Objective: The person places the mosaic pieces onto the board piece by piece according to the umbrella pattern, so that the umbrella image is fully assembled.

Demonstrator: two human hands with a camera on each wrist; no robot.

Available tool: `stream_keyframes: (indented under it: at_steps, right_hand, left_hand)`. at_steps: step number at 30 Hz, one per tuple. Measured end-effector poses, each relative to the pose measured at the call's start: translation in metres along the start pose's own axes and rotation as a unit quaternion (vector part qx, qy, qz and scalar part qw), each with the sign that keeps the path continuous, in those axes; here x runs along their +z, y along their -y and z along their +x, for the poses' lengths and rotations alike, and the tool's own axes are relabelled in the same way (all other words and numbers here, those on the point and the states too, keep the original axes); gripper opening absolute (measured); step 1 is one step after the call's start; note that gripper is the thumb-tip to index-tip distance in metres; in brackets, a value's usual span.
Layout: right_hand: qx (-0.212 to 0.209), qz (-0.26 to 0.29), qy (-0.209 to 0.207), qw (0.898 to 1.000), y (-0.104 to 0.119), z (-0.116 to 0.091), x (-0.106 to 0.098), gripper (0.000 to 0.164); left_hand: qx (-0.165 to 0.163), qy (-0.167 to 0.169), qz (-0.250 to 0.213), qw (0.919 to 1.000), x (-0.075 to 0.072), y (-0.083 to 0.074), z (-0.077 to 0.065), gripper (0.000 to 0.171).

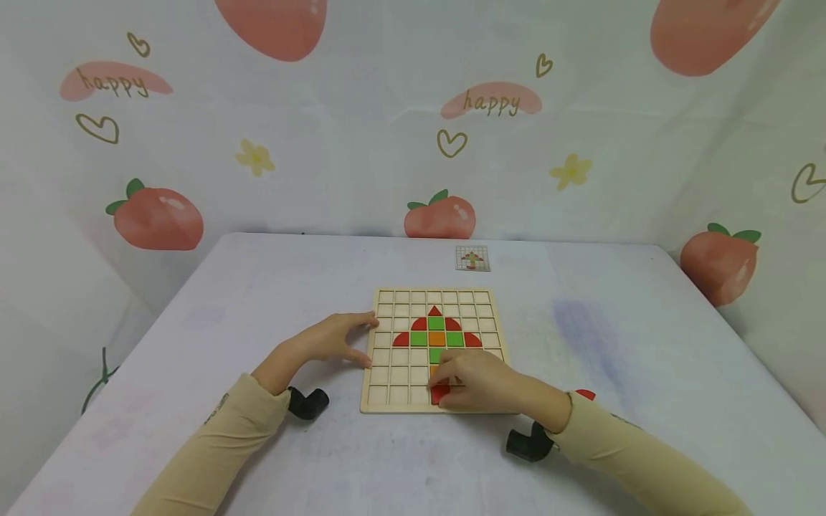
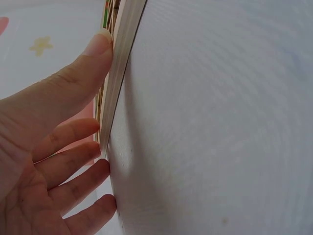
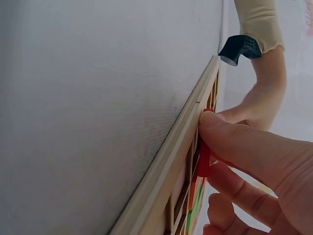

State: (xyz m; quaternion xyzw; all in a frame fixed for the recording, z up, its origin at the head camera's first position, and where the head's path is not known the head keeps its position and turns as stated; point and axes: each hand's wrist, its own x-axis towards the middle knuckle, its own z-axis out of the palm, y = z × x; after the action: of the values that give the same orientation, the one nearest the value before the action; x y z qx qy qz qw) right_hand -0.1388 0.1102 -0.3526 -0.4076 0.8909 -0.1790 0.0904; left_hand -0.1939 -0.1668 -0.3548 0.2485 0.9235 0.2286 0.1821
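A square wooden grid board (image 1: 396,394) lies on the table, with red, green and orange tiles set in several of its cells. My right hand (image 1: 480,378) is over the board's near edge and pinches a red tile (image 3: 204,159) between thumb and fingers. That tile sits partly raised at a cell in the bottom row, as the right wrist view shows. My left hand (image 1: 330,338) rests at the board's left edge, thumb and fingers spread and touching the rim. Its fingers look relaxed in the left wrist view.
Behind the board lies a small card (image 1: 473,258) printed with a coloured grid pattern. Another red piece (image 1: 586,394) shows partly behind the right sleeve. Black wrist cameras (image 1: 310,403) hang under both wrists. A patterned curtain (image 1: 361,143) stands behind the table.
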Motion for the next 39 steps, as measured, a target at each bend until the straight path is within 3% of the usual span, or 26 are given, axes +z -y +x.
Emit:
stream_keyframes:
  at_steps: [14, 22, 30, 39]
  right_hand:
    - [0.004, 0.0, 0.005, 1.0, 0.003, 0.001, -0.001, 0.019]
    - [0.019, 0.05, -0.017, 0.998, -0.009, -0.01, -0.018, 0.019]
    - [0.027, 0.103, -0.031, 0.994, -0.058, -0.049, -0.049, 0.02]
    - [0.069, 0.149, 0.041, 0.986, -0.103, -0.104, -0.064, 0.031]
  left_hand:
    - [-0.006, -0.002, -0.006, 1.0, 0.0, 0.0, -0.001, 0.069]
    - [-0.006, -0.001, -0.005, 1.0, 0.001, 0.001, -0.001, 0.069]
    - [-0.001, -0.002, 0.002, 1.0, 0.001, 0.0, 0.0, 0.069]
    - [0.004, -0.005, 0.004, 1.0, 0.003, 0.004, 0.002, 0.069]
